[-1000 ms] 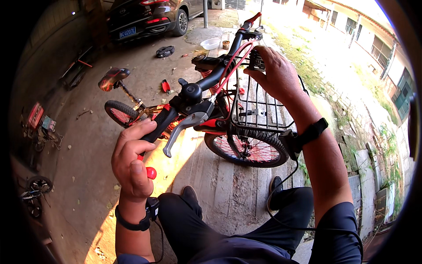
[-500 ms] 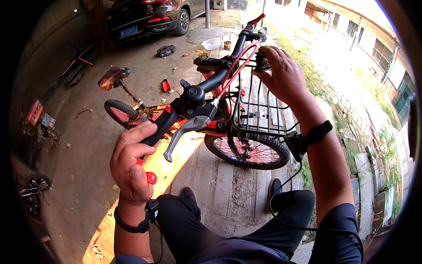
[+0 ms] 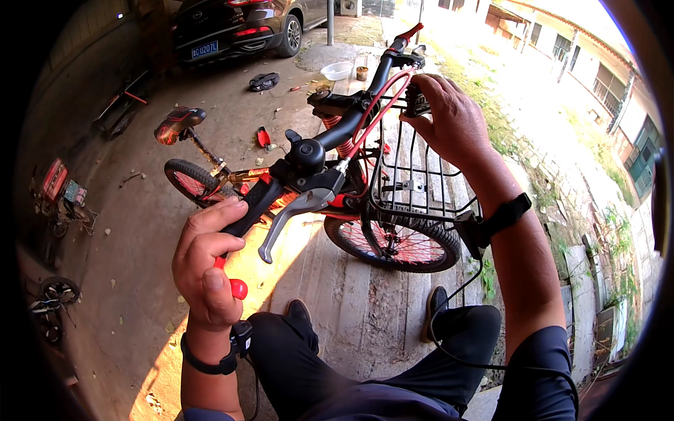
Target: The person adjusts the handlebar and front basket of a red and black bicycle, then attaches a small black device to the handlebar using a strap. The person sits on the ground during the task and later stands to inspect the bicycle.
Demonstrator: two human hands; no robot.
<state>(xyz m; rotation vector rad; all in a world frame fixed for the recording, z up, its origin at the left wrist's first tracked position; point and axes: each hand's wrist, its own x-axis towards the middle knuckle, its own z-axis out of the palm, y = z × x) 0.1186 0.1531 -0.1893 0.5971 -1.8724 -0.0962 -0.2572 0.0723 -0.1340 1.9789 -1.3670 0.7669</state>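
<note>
My left hand (image 3: 210,270) is closed round the black-and-red handlebar grip (image 3: 253,203) of a red-and-black bicycle, below its grey brake lever (image 3: 284,217) and black bell (image 3: 307,156). My right hand (image 3: 453,123) pinches a small black part (image 3: 417,102) at the top of the wire front basket (image 3: 425,209), beside the red cables (image 3: 361,130). The front wheel (image 3: 393,249), with red spokes, stands on the concrete between the handlebar and my feet. The saddle (image 3: 179,125) is to the left.
A dark car (image 3: 239,31) is parked at the back. A white basin (image 3: 337,70), a dark bag (image 3: 264,81) and a red piece (image 3: 263,137) lie on the ground. Other cycles (image 3: 60,186) stand at the left. Weedy paving and low buildings (image 3: 607,88) line the right.
The handlebar's far end and my right hand shifted slightly right and stayed there. My left hand has moved slightly left and down with the grip.
</note>
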